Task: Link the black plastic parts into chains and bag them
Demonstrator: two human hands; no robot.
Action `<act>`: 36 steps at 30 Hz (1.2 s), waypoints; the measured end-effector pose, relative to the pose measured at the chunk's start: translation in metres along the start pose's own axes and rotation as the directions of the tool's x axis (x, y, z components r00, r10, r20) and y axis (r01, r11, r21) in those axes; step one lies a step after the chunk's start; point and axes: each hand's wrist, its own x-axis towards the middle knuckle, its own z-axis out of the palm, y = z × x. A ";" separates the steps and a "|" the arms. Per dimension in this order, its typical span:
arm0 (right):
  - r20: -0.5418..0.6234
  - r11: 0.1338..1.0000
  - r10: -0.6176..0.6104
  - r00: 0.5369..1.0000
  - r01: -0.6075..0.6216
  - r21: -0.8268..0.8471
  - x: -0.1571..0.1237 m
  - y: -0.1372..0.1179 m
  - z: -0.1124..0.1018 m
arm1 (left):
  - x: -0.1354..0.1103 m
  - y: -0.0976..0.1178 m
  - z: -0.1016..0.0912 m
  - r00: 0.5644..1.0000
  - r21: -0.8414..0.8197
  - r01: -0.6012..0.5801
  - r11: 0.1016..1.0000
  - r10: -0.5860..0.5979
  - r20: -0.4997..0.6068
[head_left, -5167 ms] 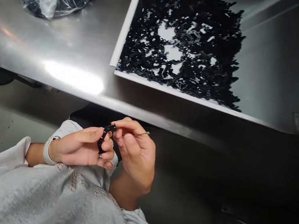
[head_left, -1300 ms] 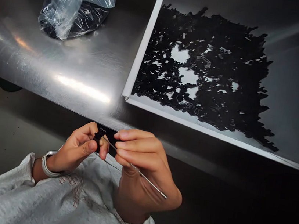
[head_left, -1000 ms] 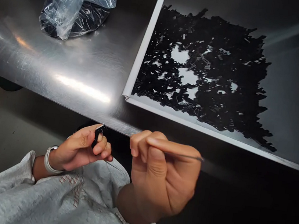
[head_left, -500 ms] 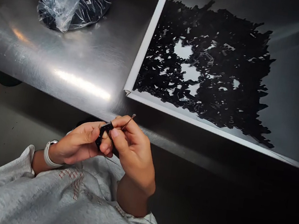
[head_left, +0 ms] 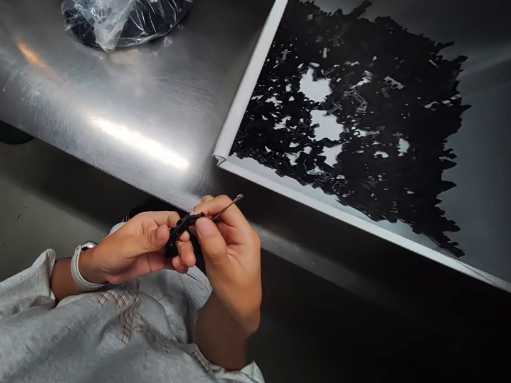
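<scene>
Between my two hands, in front of my body and just off the table's near edge, is a small black plastic part (head_left: 179,231). My left hand (head_left: 141,245) pinches its lower left end between thumb and fingers. At its upper right end, my right hand (head_left: 230,254) has thumb and forefinger closed on the part. A thin metal pick (head_left: 229,205) with a small widened tip also sticks out of my right hand, pointing up and to the right; its other end is hidden by the fingers.
A white-rimmed tray (head_left: 245,92) on the right holds a wide spread of small black parts (head_left: 386,140). On the metal table (head_left: 154,101), at the back left, lies a clear plastic bag (head_left: 130,3) with dark contents.
The black part has turned in my fingers, showing a different side. The pick's tip has shifted slightly to the right with my right hand. The view has moved a little.
</scene>
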 end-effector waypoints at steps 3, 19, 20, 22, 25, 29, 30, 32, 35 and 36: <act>-0.005 0.998 0.061 0.998 -0.061 0.019 -0.001 0.000 0.002 | 0.000 -0.001 0.001 0.999 0.038 -0.019 0.999 0.020 -0.039; 0.050 0.978 -0.110 0.993 0.117 -0.174 -0.004 -0.010 -0.014 | 0.002 0.000 0.003 0.996 0.159 -0.091 0.983 0.085 0.040; 0.080 0.972 -0.115 0.990 0.128 -0.196 -0.004 -0.011 -0.014 | 0.002 0.000 0.003 0.995 0.157 -0.088 0.984 0.080 0.052; 0.141 0.964 -0.104 0.985 0.135 -0.230 -0.004 -0.012 -0.014 | 0.003 -0.001 0.003 0.996 0.157 -0.082 0.984 0.074 0.055; 0.158 0.963 -0.070 0.985 0.108 -0.248 -0.004 -0.012 -0.014 | 0.003 -0.001 0.003 0.998 0.173 -0.067 0.983 0.063 0.028; 0.064 0.966 -0.075 0.995 0.089 -0.245 -0.006 -0.012 -0.015 | 0.000 0.001 0.002 0.997 0.174 -0.074 0.982 0.071 0.026; 0.044 0.964 -0.090 0.995 0.098 -0.247 -0.007 -0.012 -0.015 | -0.002 0.002 0.002 0.996 0.172 -0.083 0.982 0.078 0.036; 0.023 0.958 -0.119 0.993 0.121 -0.260 -0.009 -0.014 -0.014 | -0.004 0.004 0.003 0.995 0.170 -0.092 0.981 0.085 0.047; 0.023 0.961 -0.115 0.993 0.117 -0.249 -0.014 -0.019 -0.013 | -0.008 0.003 0.004 0.996 0.133 -0.054 0.990 0.043 0.080; 0.032 0.965 -0.116 0.993 0.120 -0.231 -0.017 -0.020 -0.013 | -0.009 0.003 0.004 0.995 0.109 -0.033 0.993 0.022 0.102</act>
